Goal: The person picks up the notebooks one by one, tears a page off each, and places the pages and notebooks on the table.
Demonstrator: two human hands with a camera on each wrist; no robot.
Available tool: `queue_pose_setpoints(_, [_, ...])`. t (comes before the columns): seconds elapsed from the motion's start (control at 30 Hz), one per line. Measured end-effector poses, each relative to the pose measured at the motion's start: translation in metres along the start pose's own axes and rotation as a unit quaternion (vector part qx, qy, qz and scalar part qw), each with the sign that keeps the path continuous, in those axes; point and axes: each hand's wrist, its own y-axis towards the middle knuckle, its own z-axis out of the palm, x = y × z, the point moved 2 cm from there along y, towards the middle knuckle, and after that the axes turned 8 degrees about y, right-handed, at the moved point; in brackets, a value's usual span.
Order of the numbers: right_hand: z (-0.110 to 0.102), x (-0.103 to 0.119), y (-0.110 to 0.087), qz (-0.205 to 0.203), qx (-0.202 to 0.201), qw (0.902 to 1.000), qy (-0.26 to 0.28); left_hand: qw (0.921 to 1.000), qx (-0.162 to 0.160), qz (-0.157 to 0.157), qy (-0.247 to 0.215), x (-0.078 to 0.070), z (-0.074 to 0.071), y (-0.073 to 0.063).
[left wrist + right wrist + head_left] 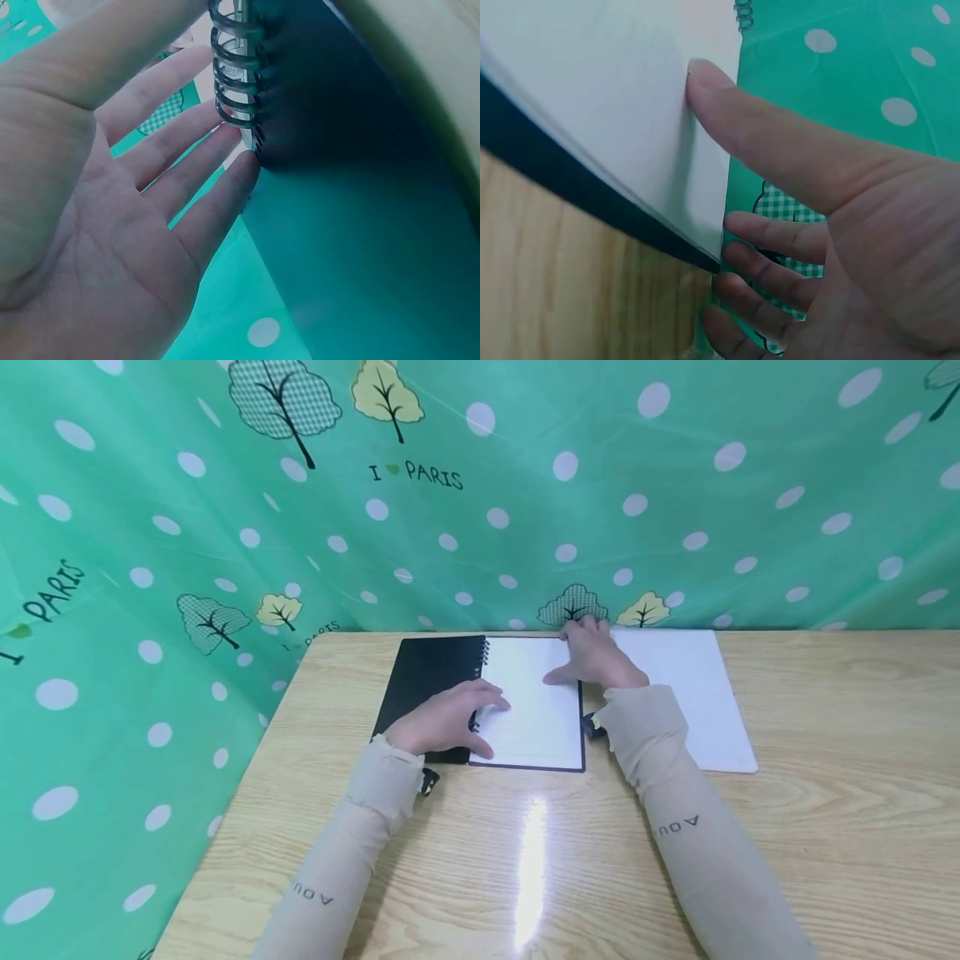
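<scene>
A spiral notebook [528, 710] lies unfolded on the table, its black cover [431, 668] to the left and a white page to the right. My left hand [453, 718] is over the coil binding [236, 67] near the lower half, fingers spread and fingertips at the rings and page. At the notebook's upper right corner is my right hand [596, 656]. Its thumb [742, 124] extends over the page, while its other fingers reach past the far edge, fingertips right at the corner.
A white board-like sheet [693, 702] lies to the right of the notebook, partly behind my right wrist. The wooden table [840, 827] meets a green dotted curtain [525, 527] at the back and left.
</scene>
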Motion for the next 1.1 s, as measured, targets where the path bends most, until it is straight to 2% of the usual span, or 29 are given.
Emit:
queue_pose_setpoints(0.1, [-0.0009, -0.0011, -0.0001, 0.001, -0.002, 1.0000, 0.002, 1.0000, 0.001, 0.001, 0.001, -0.0005, 0.0009, -0.0002])
queue_pose_setpoints(0.3, [-0.0019, -0.0056, 0.0028, -0.011, -0.035, 0.9993, 0.009, 0.9999, -0.005, 0.008, -0.014, -0.0027, -0.0002, -0.0001])
queue_pose_setpoints(0.6, [0.0003, -0.0075, 0.0059, -0.010, -0.053, 0.9976, 0.043, 0.9999, -0.002, 0.007, -0.013, -0.0048, -0.0026, -0.0010])
queue_pose_setpoints(1.1, [0.0037, -0.0032, 0.0011, -0.061, -0.073, 0.9950, -0.031, 0.9999, 0.003, -0.006, -0.008, -0.0046, -0.0023, -0.0007])
